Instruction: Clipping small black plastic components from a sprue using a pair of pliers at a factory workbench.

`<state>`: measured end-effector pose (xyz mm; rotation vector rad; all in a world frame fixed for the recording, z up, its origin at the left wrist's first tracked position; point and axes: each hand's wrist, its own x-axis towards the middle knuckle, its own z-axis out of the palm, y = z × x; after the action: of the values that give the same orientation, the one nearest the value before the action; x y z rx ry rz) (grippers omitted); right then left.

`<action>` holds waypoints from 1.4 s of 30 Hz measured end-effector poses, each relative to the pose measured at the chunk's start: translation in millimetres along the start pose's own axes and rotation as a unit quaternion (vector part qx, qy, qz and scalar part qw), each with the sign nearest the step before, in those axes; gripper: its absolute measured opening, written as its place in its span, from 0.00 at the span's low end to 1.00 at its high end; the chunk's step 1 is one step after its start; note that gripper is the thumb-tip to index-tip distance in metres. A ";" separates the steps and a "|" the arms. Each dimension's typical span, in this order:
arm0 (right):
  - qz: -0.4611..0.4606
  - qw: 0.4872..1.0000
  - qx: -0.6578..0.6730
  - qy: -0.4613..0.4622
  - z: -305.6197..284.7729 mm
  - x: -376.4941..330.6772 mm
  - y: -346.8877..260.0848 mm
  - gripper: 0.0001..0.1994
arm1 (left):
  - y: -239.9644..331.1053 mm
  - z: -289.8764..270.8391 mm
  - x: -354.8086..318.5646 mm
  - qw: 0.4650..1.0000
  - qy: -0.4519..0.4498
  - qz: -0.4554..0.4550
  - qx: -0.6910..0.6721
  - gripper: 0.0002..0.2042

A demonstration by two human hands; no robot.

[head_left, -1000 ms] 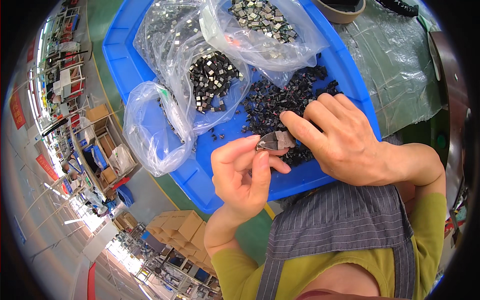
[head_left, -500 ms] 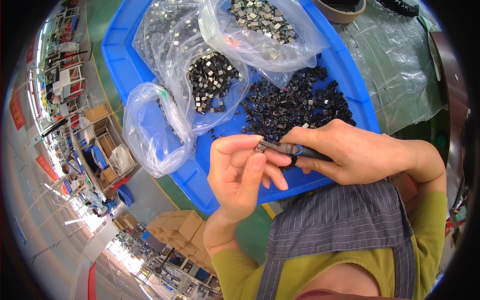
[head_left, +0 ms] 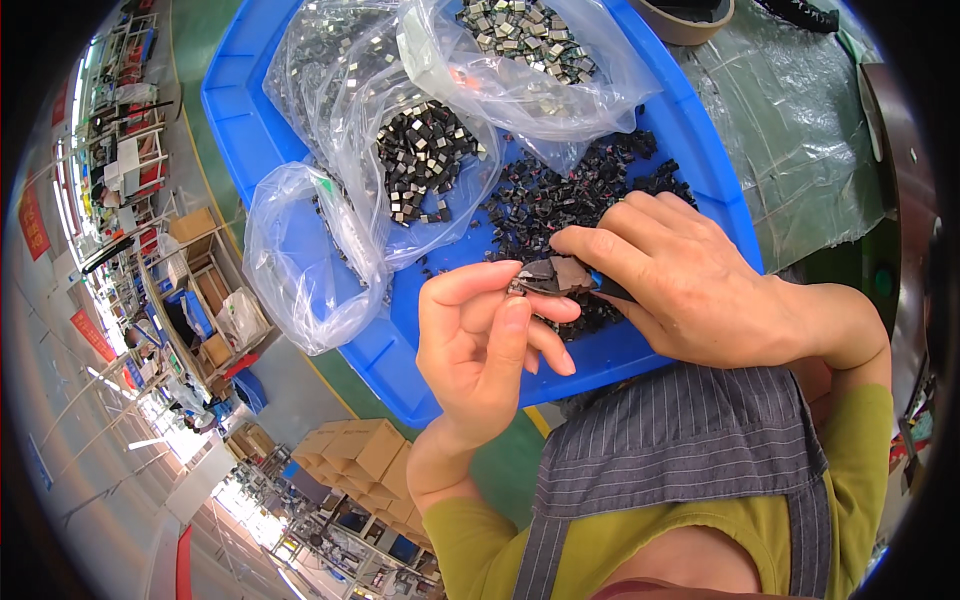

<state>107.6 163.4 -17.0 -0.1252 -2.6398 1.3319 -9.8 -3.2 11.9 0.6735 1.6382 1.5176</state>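
Between the thumb and forefinger of my left hand (head_left: 475, 345), a small dark component (head_left: 516, 286) is pinched, mostly covered by the fingertips. My right hand (head_left: 690, 275) grips cutting pliers (head_left: 568, 276) with black and blue handles. The pliers' jaws point left and meet the small component at my left fingertips. Both hands are over the near side of a blue plastic tray (head_left: 385, 372). A pile of small black parts (head_left: 560, 205) lies in the tray just beyond my hands.
Clear plastic bags (head_left: 310, 270) in the tray hold small black blocks (head_left: 425, 160) and silver-faced blocks (head_left: 528, 42). Beyond the tray's right side, plastic film (head_left: 780, 150) covers a surface bearing a tape roll (head_left: 685, 22). Cardboard boxes (head_left: 355, 450) and shelving (head_left: 205, 290) stand to the left.
My right hand has turned the pliers, so the jaws now show their broad side, and its knuckles have shifted up over the pile. My left hand has barely moved.
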 end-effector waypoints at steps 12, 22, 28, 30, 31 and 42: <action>-0.025 0.998 -0.060 0.008 0.5 -0.9 0.9 0.17 | -3.3 1.8 0.9 0.999 -0.020 0.037 0.005 0.12; 0.082 0.936 0.278 -0.200 -18.4 5.6 1.7 0.12 | 0.8 -0.7 1.0 0.999 -0.028 -0.004 -0.035 0.11; 0.111 0.924 0.287 -0.225 -21.8 7.3 1.4 0.13 | 0.3 -1.0 1.1 0.999 -0.034 -0.013 -0.032 0.12; 0.119 0.922 0.287 -0.231 -24.8 8.5 -0.2 0.13 | 0.1 -0.3 1.1 0.999 -0.032 -0.011 -0.035 0.12; 0.138 0.911 0.299 -0.247 -27.1 9.8 -1.3 0.14 | 0.1 0.1 1.0 0.999 -0.030 -0.010 -0.038 0.13; 0.142 0.894 0.283 -0.317 -31.8 10.4 1.3 0.16 | 0.0 -5.4 5.0 0.997 -0.066 -0.024 -0.032 0.19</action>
<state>103.8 190.9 1.8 0.0153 -2.6032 2.5614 -17.1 -2.2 10.7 0.6800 1.4905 1.4549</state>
